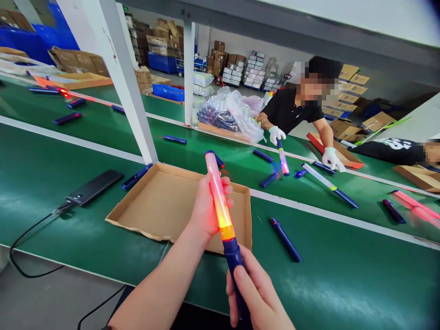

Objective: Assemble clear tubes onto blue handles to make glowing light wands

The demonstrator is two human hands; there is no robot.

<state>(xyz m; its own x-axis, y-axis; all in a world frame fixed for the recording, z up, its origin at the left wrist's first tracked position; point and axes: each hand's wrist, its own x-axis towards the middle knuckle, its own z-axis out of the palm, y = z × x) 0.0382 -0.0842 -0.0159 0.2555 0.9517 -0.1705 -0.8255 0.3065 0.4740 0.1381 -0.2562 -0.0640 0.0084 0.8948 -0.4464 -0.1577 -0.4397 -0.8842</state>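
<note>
A light stick [217, 195] glows pink-red along its clear tube and yellow-orange near the collar. My left hand [202, 208] is closed around the tube's upper part from behind, its fingertips curling out on the right. Lower down, my right hand [256, 291] is wrapped around the dark blue handle [232, 254], thumb on top. The stick is tilted, its tip pointing away from me. Below my left hand lies a shallow cardboard tray [154, 197], its bare inside showing. A blue handle piece [285, 239] rests on the green surface right of the tray.
A black power bank [94, 187] with a cable lies at left, near another blue piece [136, 177]. White posts [127, 82] rise from the bench. Beyond, a co-worker's gloved hand [277, 134] holds a lit stick above the green belt [206, 146], where several sticks and handles lie.
</note>
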